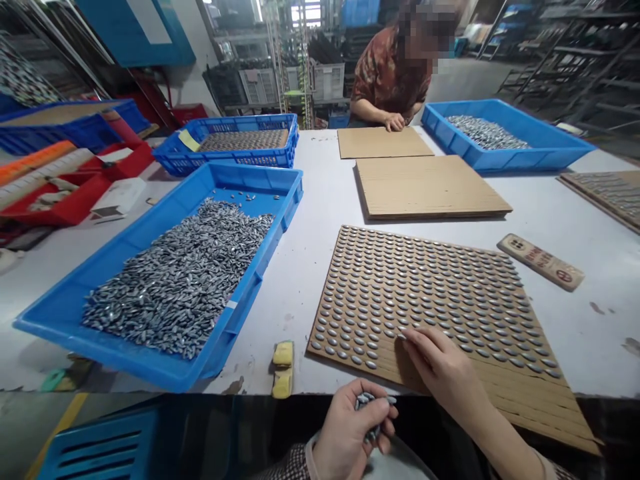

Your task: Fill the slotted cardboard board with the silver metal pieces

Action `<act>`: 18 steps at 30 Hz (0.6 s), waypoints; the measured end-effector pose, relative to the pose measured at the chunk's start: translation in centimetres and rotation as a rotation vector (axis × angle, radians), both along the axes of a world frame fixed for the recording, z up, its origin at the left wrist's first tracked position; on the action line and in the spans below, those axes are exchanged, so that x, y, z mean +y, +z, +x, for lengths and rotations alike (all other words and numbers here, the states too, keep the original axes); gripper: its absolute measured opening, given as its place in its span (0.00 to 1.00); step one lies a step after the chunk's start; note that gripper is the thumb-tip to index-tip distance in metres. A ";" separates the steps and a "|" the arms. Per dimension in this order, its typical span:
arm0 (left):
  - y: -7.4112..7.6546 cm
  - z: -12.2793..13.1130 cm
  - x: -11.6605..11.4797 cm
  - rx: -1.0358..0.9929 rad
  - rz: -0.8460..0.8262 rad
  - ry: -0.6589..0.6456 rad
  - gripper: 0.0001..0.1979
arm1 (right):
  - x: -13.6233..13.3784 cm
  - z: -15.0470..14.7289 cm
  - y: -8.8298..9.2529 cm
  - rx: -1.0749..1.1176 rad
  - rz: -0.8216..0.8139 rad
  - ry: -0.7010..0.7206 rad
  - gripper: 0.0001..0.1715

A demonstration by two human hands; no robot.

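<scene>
Close in, the left hand (pixel 353 433) sits low at the near edge of the surface (pixel 295 300), closed around a small clump of striped seeds (pixel 367 402), sunflower by the look; the curl seems to keep a supply right by the other hand. The right hand (pixel 445 373) reaches onto a corrugated cardboard sheet (pixel 505 397), fingers together, tips at the end of a part-filled row; whether they pinch a seed is hidden. Seed rows (pixel 425 287) cover the sheet's far part and lie flat and evenly spaced, probably because the corrugations give each one a seat. Their long axes run roughly across the sheet, along the rows; which end points which way is too small to tell. A blue plastic tray (pixel 250 280) at left holds a loose heap of seeds (pixel 175 287), within easy reach of the seated position. Beyond lie two bare cardboard sheets (pixel 425 188) and a second seed tray (pixel 515 137). Across the surface, a co-worker's hand (pixel 395 121) rests on cardboard. A wooden plaque (pixel 540 262) lies to the right of the filled rows
</scene>
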State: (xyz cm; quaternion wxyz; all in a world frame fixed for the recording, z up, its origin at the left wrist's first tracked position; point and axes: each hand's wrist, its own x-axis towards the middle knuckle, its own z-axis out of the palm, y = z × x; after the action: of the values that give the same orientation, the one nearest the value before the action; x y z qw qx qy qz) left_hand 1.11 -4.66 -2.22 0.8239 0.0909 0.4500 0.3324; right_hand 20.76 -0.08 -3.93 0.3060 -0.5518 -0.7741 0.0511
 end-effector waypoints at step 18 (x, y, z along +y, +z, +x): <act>0.0 0.8 -0.5 -0.074 -0.068 0.032 0.14 | -5.1 -2.3 0.6 0.460 -0.126 0.092 0.14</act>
State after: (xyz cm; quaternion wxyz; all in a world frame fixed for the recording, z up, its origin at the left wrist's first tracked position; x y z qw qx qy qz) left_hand 1.91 -5.12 -2.24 0.8372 0.0435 0.4317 0.3330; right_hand 18.46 -5.16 -3.34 0.4366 -0.5078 -0.7036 0.2377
